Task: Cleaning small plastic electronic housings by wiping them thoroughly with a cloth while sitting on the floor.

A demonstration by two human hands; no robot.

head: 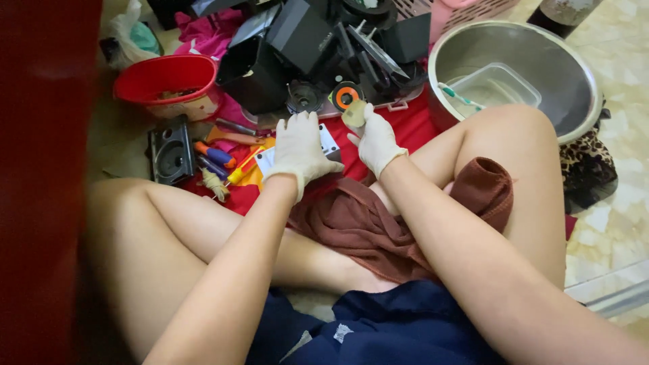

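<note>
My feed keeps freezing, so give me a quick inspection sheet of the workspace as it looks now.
Surface: red cloth spread on a tiled floor.
Job's things: small flat white part under the left hand; small pale piece in the right hand.
Clutter: screwdrivers, small black speaker, red bowl, heap of black parts.
Grip: both hands gloved.
Cables: nothing seen.
Surroundings: steel basin holding a clear tub; brown cloth on the lap.
</note>
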